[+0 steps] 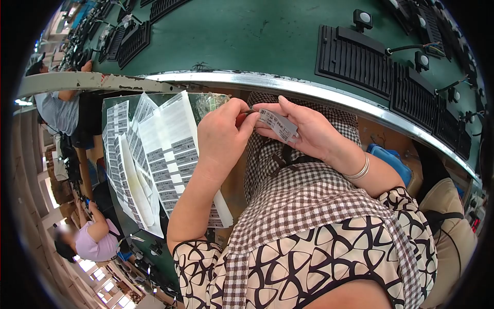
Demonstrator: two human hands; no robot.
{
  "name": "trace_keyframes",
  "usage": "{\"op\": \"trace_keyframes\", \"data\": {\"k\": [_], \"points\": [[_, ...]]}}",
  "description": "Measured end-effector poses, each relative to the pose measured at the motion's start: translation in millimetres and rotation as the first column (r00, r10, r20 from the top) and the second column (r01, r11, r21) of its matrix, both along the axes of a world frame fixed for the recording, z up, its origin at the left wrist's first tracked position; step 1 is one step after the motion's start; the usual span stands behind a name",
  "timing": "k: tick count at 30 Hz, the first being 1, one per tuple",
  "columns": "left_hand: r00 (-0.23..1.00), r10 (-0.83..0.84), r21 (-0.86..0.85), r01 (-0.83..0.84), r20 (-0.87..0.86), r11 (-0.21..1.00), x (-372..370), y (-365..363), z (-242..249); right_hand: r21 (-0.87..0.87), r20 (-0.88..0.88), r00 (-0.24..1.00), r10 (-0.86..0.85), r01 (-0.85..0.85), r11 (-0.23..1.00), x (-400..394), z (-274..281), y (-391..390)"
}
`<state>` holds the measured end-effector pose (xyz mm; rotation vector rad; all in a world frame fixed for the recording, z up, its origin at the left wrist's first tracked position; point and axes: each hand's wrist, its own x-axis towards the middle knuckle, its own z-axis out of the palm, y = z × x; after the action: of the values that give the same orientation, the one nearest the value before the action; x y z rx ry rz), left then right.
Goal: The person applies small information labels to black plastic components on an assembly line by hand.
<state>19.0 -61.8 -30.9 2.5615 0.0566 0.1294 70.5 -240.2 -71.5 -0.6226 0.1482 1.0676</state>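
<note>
My left hand is closed, with thumb and forefinger pinched at the left end of a silver-grey printed label. A small dark and red bit shows by those fingertips; I cannot make out what it is. Across the palm side of my right hand lies the rest of the label, its fingers curled behind it and its thumb raised. Both hands are above my checked apron, in front of the bench edge. Beside my left forearm lie sheets of printed labels, fanned and overlapping.
Black ribbed floodlights with sensors and cables line the green bench at right; more stand at upper left. A metal edge runs along the bench. A white curved bar crosses at left. Two other people sit at left.
</note>
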Motion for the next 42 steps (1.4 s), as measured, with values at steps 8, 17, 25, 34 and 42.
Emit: {"op": "trace_keyframes", "data": {"k": [8,17,25,34,42], "points": [[0.997,-0.035,0.027,0.034,0.062,0.999,-0.2,-1.6,-3.6,0.021,0.014,1.000,0.012,-0.013,1.000,1.8,-0.8,-1.5],[0.968,0.203,-0.556,-0.251,-0.147,0.792,6.3,14.0,-4.7,-0.293,0.933,0.343,0.108,0.551,0.782,30.7,0.1,-43.2],[0.978,0.206,-0.521,-0.191,-0.030,0.832,12.2,21.9,-3.2,-0.041,0.856,-0.184,0.483,0.907,0.419,91.2,28.7,-66.9],[0.977,0.211,-0.597,-0.187,-0.031,0.780,10.0,27.1,-3.0,-0.087,0.754,0.203,0.625,0.974,-0.211,75.7,-12.6,-146.6],[0.985,0.167,-0.614,-0.101,0.051,0.783,23.4,19.7,5.1,-0.330,0.801,0.317,0.509,0.942,-0.067,139.1,-18.0,-86.6]]}}
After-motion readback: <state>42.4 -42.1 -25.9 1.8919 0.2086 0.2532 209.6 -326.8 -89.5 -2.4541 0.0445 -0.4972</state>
